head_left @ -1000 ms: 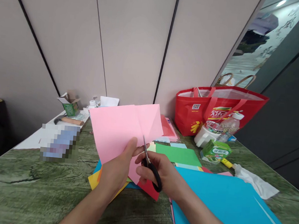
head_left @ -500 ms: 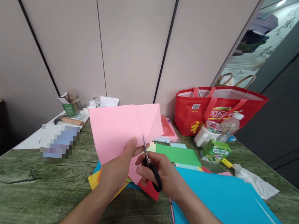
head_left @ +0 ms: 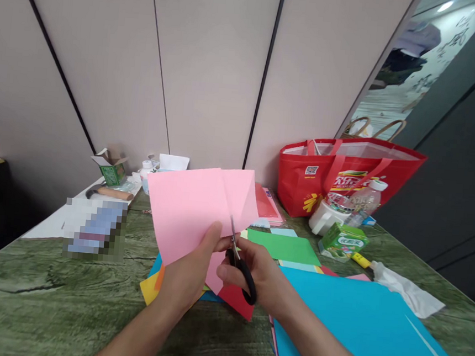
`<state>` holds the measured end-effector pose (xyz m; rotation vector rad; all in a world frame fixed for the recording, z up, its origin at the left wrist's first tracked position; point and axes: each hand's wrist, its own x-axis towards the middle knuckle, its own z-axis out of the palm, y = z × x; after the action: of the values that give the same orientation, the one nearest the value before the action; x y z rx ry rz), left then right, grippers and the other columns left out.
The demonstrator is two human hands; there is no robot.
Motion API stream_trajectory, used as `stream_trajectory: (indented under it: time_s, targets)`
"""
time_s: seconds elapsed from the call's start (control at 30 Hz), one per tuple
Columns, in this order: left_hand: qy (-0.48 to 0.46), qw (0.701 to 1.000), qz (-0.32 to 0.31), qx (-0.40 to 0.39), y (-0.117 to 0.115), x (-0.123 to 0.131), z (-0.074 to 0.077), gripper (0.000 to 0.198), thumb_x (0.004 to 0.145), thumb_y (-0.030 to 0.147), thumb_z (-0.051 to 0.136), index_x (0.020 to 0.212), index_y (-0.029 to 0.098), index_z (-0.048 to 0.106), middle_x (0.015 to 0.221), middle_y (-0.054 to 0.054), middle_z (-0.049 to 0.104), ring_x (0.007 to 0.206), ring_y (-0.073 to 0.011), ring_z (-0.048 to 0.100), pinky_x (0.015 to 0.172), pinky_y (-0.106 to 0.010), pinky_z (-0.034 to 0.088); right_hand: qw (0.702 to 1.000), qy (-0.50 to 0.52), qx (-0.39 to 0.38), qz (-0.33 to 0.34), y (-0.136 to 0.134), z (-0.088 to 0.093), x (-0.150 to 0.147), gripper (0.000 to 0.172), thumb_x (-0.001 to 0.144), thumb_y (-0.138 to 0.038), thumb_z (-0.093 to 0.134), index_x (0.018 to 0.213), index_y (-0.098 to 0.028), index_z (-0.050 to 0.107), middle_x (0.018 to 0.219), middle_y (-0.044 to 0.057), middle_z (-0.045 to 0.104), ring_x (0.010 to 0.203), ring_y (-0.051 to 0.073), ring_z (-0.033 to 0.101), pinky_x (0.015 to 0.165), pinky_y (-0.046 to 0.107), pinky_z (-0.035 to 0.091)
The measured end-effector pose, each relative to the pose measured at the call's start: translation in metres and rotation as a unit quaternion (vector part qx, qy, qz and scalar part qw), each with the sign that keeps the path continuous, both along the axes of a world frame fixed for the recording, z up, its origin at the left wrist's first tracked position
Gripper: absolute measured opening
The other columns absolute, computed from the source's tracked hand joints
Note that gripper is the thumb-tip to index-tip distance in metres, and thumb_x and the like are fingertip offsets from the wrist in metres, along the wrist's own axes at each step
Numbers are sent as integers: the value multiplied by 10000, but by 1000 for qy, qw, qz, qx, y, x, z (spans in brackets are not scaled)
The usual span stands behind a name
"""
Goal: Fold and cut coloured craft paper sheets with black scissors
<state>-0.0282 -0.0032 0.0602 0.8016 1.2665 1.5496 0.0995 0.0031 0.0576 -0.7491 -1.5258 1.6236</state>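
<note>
My left hand [head_left: 197, 260] pinches a sheet of pink paper [head_left: 187, 209] near its lower edge, thumb lying on the near face. The sheet stands tilted above the table, with a slit running up from its lower right part. My right hand [head_left: 254, 271] is closed round the black handles of a pair of scissors [head_left: 242, 272]. Their metal blades point up at the slit and look nearly closed. Beneath the hands lie sheets of coloured paper, among them a red sheet [head_left: 237, 301] and a yellow one [head_left: 149, 288], partly covered by the hands and pink paper.
Large blue sheets [head_left: 369, 328] lie at the right, with a green sheet [head_left: 283, 246] behind. Further back stand a red bag [head_left: 303, 189], a white mug [head_left: 325, 218], a plastic bottle [head_left: 364, 203] and a green box [head_left: 342, 241]. A hammer [head_left: 113, 192] lies at the left.
The pink paper has shifted slightly right and turned a little. The scissors have moved slightly right with my right hand, and their blades look more closed.
</note>
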Motion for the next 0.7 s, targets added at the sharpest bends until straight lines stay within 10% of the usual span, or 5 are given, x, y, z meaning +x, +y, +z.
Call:
stream_trajectory:
  time_s: [0.7]
  targets:
    - [-8, 1000, 8, 0, -3, -1, -1, 299, 607, 355, 735, 845, 184, 679, 920, -91, 710, 960, -272, 635, 881, -370, 472, 1000, 11, 11, -8, 0, 1, 1, 367, 644, -388, 747, 895, -166, 598, 651, -42, 437, 567, 77, 414, 538, 211, 369]
